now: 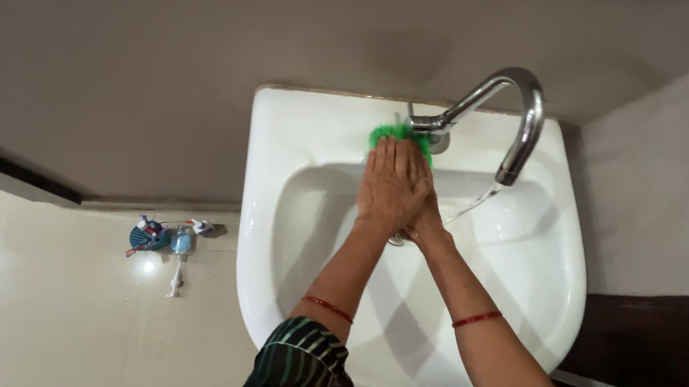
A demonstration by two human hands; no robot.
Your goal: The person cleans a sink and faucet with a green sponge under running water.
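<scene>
Both hands, left hand [390,185] over right hand [426,211], grip closed on a green scrubber [393,134] against the white sink [272,141] beside the running tap [514,118].

Most of the green scrubber [396,135] is covered by the left hand [391,187], so only its far fringe is seen past the fingertips. The right hand [425,211] is largely hidden beneath the left hand, and its grip cannot be made out. The drain is concealed under the wrists. The tap [499,116] base is partly masked by the scrubber. The near rim of the white washbasin [259,252] is cut off by the lower edge, as are both forearms and the striped sleeve [299,380]. Far to the left of the hands, small items on the floor [165,240] are too small to be identified.
</scene>
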